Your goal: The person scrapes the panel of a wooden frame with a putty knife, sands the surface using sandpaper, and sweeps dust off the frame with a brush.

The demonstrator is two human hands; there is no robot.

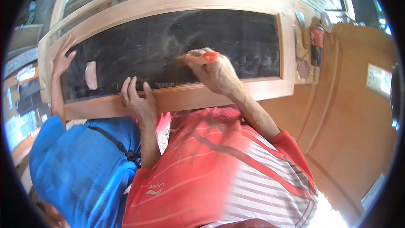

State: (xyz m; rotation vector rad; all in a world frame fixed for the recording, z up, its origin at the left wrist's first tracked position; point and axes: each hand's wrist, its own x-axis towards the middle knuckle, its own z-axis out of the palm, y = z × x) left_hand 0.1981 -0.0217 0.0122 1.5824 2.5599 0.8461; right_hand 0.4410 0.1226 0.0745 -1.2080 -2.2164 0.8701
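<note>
A wooden frame around a dark, smudged, glossy panel lies in front of me. My left hand rests with fingers apart on the frame's near rail, its fingertips at the panel's edge. Over the panel, right of the middle, my right hand is closed around a small tool with a red-orange end. The tool's other end is blurred, so I cannot tell its exact kind. A flat, pale piece with a rounded end lies on the panel's left part.
At the left, a co-worker in a blue shirt has a hand on the frame. A red and black angle grinder and a bladed hand tool lie beyond the frame's right end. Brown wooden panels stand at the right.
</note>
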